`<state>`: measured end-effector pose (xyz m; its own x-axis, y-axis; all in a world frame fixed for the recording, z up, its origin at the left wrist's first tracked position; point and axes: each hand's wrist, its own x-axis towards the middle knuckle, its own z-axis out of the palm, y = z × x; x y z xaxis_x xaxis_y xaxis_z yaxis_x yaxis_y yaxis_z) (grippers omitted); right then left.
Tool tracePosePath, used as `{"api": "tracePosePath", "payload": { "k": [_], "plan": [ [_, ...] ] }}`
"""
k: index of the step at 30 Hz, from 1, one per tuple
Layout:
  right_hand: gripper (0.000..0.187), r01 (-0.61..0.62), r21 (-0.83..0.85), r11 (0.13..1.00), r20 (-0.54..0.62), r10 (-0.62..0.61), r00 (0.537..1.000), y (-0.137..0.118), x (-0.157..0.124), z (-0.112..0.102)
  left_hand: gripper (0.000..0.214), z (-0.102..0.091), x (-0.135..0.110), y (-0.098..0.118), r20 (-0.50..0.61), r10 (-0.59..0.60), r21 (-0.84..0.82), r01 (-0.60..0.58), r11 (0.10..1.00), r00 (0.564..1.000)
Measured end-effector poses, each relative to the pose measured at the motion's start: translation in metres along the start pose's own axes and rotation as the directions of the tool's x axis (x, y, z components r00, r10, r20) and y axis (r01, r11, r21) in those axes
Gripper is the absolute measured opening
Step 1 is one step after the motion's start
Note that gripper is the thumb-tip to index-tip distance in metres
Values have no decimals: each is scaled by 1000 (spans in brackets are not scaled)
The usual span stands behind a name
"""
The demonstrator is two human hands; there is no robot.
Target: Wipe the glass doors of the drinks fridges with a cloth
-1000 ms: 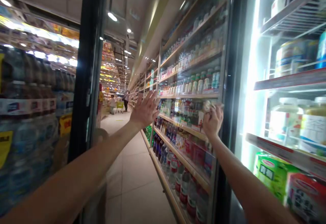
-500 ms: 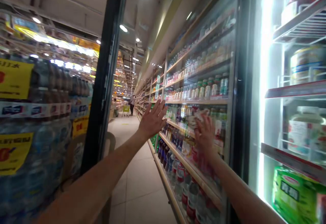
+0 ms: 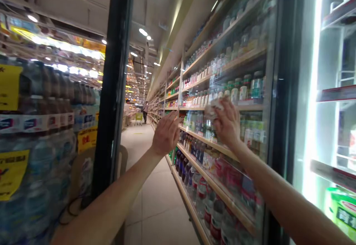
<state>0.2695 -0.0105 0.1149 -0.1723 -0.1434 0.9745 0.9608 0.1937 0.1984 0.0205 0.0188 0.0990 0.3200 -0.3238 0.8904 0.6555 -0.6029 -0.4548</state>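
Note:
Both of my arms reach out to a glass fridge door [image 3: 250,52] that stands in front of me. My left hand [image 3: 166,133] rests flat against the glass with its fingers apart and holds nothing. My right hand [image 3: 227,123] is a little higher and to the right, pressing a crumpled white cloth [image 3: 213,107] against the same pane. Through the glass I see long shelves of drink bottles [image 3: 211,152].
The door's black frame [image 3: 111,89] stands at the left, with stacked packs of bottled water [image 3: 41,126] and yellow tags behind it. At the far right are the lit fridge shelves [image 3: 336,92] and a green pack [image 3: 342,211]. People and a cart [image 3: 138,117] are far down the aisle.
My right hand has slid up and left across the glass with the cloth. My left hand stays on the pane, its fingers slightly more curled. The view has turned left.

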Motion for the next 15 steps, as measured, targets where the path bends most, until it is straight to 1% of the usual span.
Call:
{"api": "tracePosePath", "payload": {
  "k": [1,2,3,4,5,6,8,9,10,11,12,13,14,15],
  "plan": [
    [39,-144,-34,989,-59,142,988,26,11,-3,35,3,-1,-2,-3,0,-12,0,1000,1000],
    [41,-292,-50,955,-129,283,950,51,25,-5,36,6,-2,-4,-6,5,-23,-5,1000,1000],
    [44,-400,-59,915,-191,383,904,70,40,-5,36,9,-3,-6,-9,9,-31,-9,999,1000],
    [46,-458,-71,886,-229,433,872,83,57,-3,36,13,-4,-8,-14,12,-38,-13,999,1000],
    [47,-486,-86,870,-253,452,855,89,74,2,37,17,-6,-10,-21,14,-46,-15,999,1000],
    [48,-473,-105,875,-254,436,863,87,90,9,38,20,-7,-13,-28,13,-59,-15,998,1000],
    [47,-354,-137,925,-198,325,925,64,112,30,40,26,-11,-18,-46,-6,-111,1,994,999],
    [47,-232,-129,964,-132,215,968,47,116,40,42,29,-12,-21,-60,-26,-148,17,989,998],
    [47,-89,-104,991,-60,83,995,29,114,49,44,32,-13,-23,-80,-57,-184,42,982,995],
    [45,48,-64,997,24,-46,999,10,107,55,48,35,-14,-25,-100,-97,-212,74,974,990],
    [43,163,-11,987,122,-161,980,-8,94,59,52,38,-14,-27,-117,-139,-226,110,968,983],
    [40,247,50,968,214,-252,944,-24,79,60,55,41,-14,-28,-121,-167,-224,137,965,979],
    [38,285,117,951,283,-307,909,-39,61,59,59,45,-14,-30,-108,-170,-209,145,967,979],
    [37,266,178,947,314,-311,897,-52,44,56,61,49,-13,-31,-76,-148,-187,131,973,986]
  ]
}}
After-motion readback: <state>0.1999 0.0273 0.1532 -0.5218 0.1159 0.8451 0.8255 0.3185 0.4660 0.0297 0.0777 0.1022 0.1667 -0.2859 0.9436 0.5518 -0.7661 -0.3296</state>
